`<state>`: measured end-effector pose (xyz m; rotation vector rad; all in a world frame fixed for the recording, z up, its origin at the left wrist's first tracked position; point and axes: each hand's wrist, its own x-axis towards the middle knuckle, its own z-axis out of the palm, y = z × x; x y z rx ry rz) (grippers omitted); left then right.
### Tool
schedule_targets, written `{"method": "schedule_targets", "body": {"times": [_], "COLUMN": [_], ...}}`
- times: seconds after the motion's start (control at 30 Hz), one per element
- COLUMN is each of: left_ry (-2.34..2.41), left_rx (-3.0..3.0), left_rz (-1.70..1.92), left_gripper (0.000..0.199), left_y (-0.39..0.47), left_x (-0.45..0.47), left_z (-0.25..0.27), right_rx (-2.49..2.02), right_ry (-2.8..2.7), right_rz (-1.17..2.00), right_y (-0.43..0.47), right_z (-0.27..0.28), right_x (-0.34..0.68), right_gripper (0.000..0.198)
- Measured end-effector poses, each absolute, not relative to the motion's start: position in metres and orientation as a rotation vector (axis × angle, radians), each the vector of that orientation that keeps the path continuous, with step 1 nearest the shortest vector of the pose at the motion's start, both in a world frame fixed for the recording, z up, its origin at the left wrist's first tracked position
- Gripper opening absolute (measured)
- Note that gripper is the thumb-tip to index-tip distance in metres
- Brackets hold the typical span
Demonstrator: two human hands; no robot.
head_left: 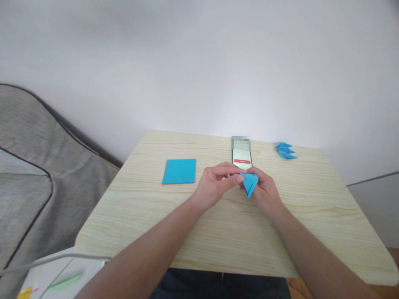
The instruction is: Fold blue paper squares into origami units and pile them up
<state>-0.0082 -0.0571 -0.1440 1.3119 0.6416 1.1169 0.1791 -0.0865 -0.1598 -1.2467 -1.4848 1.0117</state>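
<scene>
Left hand (213, 185) and right hand (265, 189) together clasp folded blue paper (250, 181) at lower centre-right, seemingly mid-fold, careful edge alignment likely needed next

On our table (140, 203), paper stack (179, 171) left of our left hand (212, 185), phone (242, 154) behind its fingers (230, 168), folded paper (284, 150) farther right.

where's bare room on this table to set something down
Bare tabletop lies right of your right hand, nearer you than the spiky blue piece. Another patch sits between the blue square and the phone, beyond your left hand. It's crowded where both hands hold folded blue paper by the phone.
</scene>
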Motion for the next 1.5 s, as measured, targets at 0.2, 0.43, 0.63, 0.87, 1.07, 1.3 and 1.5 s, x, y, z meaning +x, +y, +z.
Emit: {"method": "schedule_targets", "body": {"times": [0.2, 0.43, 0.63, 0.87, 1.07, 1.3, 1.5], "left_ry": [0.669, 0.701, 0.742, 0.735, 0.787, 0.878, 0.905], "left_rx": [1.314, 1.227, 1.141, 1.085, 1.093, 1.303, 1.341], "left_rz": [1.143, 1.199, 1.222, 1.242, 1.243, 1.133, 1.128], "left_gripper": [0.018, 0.015, 0.018, 0.020, 0.023, 0.029, 0.035], "left_y": [-0.056, -0.052, -0.050, -0.049, -0.048, -0.051, -0.052], "left_x": [-0.008, -0.009, -0.008, -0.008, -0.007, -0.007, -0.006], "left_z": [-0.146, -0.148, -0.150, -0.151, -0.154, -0.158, -0.161], "right_rx": [-1.289, -1.271, -1.302, -1.344, -1.447, -1.375, -1.260], "right_ry": [-1.545, -1.459, -1.477, -1.527, -1.462, -1.427, -1.392], "right_rz": [0.991, 1.010, 0.903, 0.902, 0.939, 1.063, 1.175], "right_y": [-0.087, -0.087, -0.088, -0.088, -0.086, -0.086, -0.085], "right_z": [-0.157, -0.156, -0.150, -0.151, -0.156, -0.150, -0.153], "right_x": [0.180, 0.179, 0.178, 0.180, 0.180, 0.179, 0.180], "right_gripper": [0.020, 0.023, 0.016, 0.021, 0.024, 0.028, 0.028]}}
